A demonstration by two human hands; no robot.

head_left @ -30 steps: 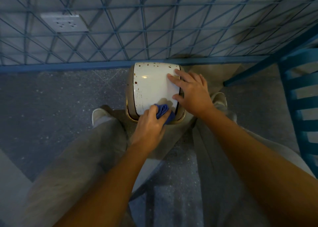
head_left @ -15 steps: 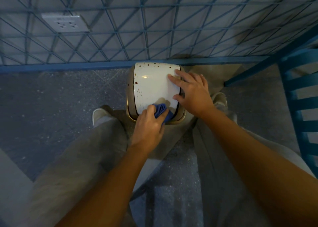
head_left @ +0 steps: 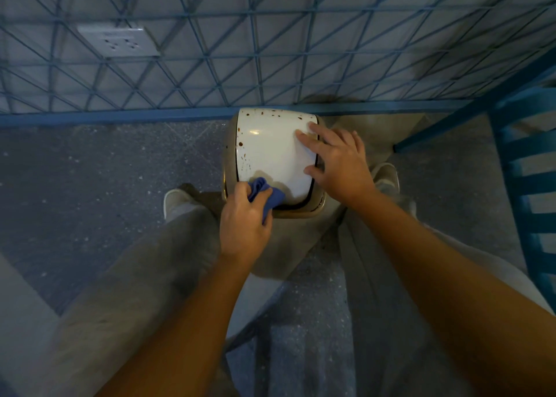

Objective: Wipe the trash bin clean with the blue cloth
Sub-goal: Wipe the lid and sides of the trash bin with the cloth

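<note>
I see the trash bin [head_left: 272,155] on the floor [head_left: 90,170] against the blue wire grid [head_left: 270,50], its white lid dotted with brown spots along the far and left edges. My left hand [head_left: 243,222] grips the bunched blue cloth [head_left: 266,195] on the lid's near-left corner. My right hand [head_left: 340,161] lies flat, fingers spread, on the lid's right side.

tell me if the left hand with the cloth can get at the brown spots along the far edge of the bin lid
Probably yes. The left hand holds the blue cloth at the lid's near edge, and the white lid between it and the brown spots is bare. The right hand rests only on the right side.
</note>
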